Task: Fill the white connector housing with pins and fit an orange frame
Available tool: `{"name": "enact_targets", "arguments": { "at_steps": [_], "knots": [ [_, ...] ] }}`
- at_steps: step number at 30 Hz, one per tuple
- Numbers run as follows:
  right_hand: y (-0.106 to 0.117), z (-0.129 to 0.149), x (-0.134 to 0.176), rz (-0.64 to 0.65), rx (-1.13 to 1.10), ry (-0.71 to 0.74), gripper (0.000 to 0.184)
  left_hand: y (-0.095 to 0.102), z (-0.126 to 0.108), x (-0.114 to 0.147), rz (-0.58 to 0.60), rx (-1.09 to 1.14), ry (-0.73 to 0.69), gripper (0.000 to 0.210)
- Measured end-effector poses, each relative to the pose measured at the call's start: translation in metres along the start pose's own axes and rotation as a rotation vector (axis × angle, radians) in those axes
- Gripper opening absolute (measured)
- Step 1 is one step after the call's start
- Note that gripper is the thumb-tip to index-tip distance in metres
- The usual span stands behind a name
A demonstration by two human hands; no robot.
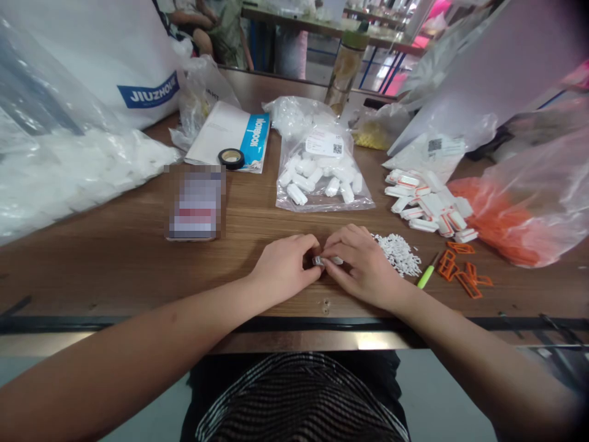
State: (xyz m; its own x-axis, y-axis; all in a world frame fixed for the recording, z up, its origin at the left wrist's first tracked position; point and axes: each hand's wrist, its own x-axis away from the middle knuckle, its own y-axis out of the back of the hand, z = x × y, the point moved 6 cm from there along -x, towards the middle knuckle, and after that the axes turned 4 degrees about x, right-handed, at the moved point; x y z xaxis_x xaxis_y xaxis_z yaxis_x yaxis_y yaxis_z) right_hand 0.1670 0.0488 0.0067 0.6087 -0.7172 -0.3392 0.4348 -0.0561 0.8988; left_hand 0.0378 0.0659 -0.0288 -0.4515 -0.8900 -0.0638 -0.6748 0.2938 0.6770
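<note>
My left hand [288, 261] and my right hand [361, 264] meet low over the table, fingers closed around a small white plastic housing [337, 260]. Fingers cover most of it, so its details are hidden. Just beyond my right hand lies a heap of tiny white plastic pieces [399, 253]. A screwdriver with a bright green handle [427, 276] rests to the right of that heap. Several orange rectangular frames [468, 284] are scattered beside it. Farther back is a pile of white housings with orange edges [426, 202].
A clear bag of white housings [317, 175] lies ahead. Left of it are a phone [196, 205], a notebook [221, 132] and black tape [231, 159]. Large bags [69, 178] flank the left; a bag of orange parts [515, 215] sits right. A bottle [345, 70] stands behind.
</note>
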Motion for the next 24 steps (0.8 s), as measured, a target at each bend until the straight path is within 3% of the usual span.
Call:
{"name": "enact_targets", "arguments": {
  "at_steps": [8, 16, 20, 24],
  "knots": [
    [0.005, 0.003, 0.008, -0.088, 0.074, 0.056, 0.011, 0.0, 0.001, 0.0, -0.013, -0.003, -0.001, 0.015],
    [-0.003, 0.015, 0.007, 0.021, 0.246, 0.116, 0.017, 0.0, 0.0, 0.0, 0.014, 0.01, 0.018, 0.01],
    [0.011, 0.004, 0.012, 0.014, 0.117, 0.026, 0.019, -0.001, 0.0, 0.001, 0.018, 0.011, 0.039, 0.01],
    [0.048, -0.05, 0.036, -0.098, 0.125, -0.262, 0.016, 0.0, -0.001, 0.001, 0.021, 0.001, 0.052, 0.01]
  ]
}}
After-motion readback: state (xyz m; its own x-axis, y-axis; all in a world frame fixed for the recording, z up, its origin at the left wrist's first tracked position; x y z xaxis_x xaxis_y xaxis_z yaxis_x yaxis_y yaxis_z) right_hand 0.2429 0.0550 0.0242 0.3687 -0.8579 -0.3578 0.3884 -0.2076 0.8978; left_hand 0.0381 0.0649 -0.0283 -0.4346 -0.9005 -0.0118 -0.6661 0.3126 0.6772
